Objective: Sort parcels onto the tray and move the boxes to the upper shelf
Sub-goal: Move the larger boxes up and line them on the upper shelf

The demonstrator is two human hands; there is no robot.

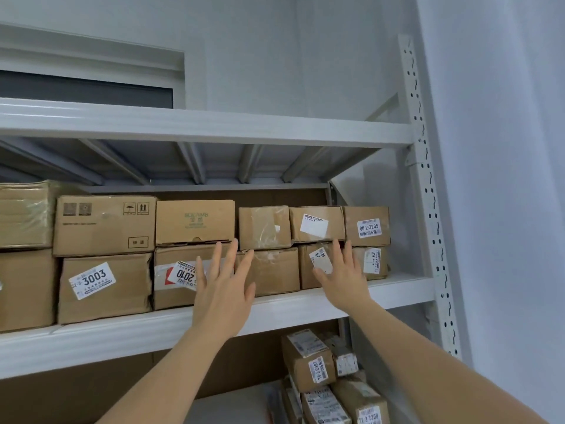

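I see the white steel rack with cardboard boxes stacked two high along its middle shelf, and at twelve o'clock the upper shelf shows nothing on its visible front edge. My left hand and right hand reach in with fingers spread wide, holding nothing, either side of the small lower box. I judge that pulling it could tip the taped box resting on top.

Box labels read 3003, 2010, 80-2-3205 and, below, 72-3-7309.
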